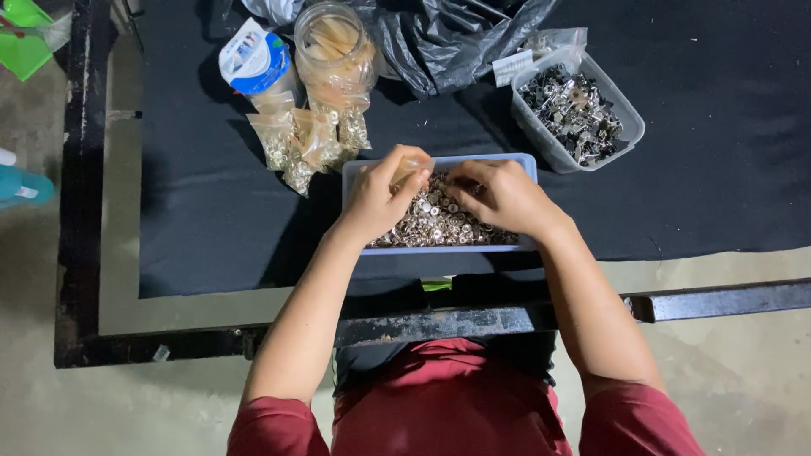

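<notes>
A pale blue rectangular tray (439, 160) full of small round metal pieces (431, 221) sits on the black cloth right before me. Over its left half my left hand (378, 201) pinches a small clear plastic bag (411, 169) between thumb and fingers. My right hand (505, 198) rests over the tray's right half, fingers curled down into the metal pieces. Whether it grips any piece is hidden by the fingers.
Several small filled plastic bags (306, 143) lie left of the tray, beside a clear jar (334, 46) and a blue-and-white packet (253, 59). A clear tub of dark metal parts (574, 114) stands at the back right, near a crumpled black plastic bag (456, 34). The table's black metal frame (473, 321) runs along the near edge.
</notes>
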